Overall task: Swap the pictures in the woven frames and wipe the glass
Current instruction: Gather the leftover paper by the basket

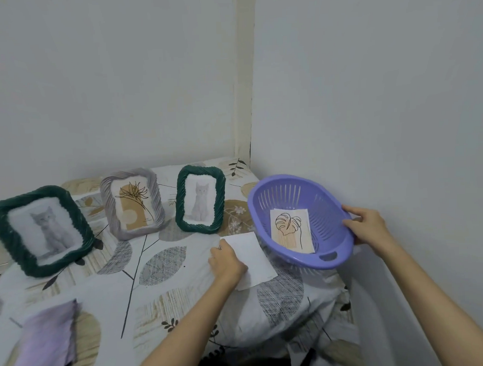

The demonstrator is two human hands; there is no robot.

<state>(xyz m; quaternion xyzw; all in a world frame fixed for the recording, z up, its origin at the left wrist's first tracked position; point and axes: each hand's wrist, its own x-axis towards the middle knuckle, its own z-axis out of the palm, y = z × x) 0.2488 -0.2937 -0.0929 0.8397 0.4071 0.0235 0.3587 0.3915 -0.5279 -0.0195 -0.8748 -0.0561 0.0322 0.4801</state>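
Basically, right hand gripped the purple basket by its rim, tilting it, probably to expose the leaf print inside. Left hand lay on a white sheet on the bedspread, fingers curled at its edge; actual pinch unclear. Three woven frames stood behind, pictures in: big green, grey, small green. Lilac cloth lay unused, near-left.

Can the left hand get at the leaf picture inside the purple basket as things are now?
Probably yes. The left hand rests on a white sheet right beside the purple basket. The right hand tilts the basket's open side toward it, and nothing covers the leaf picture.
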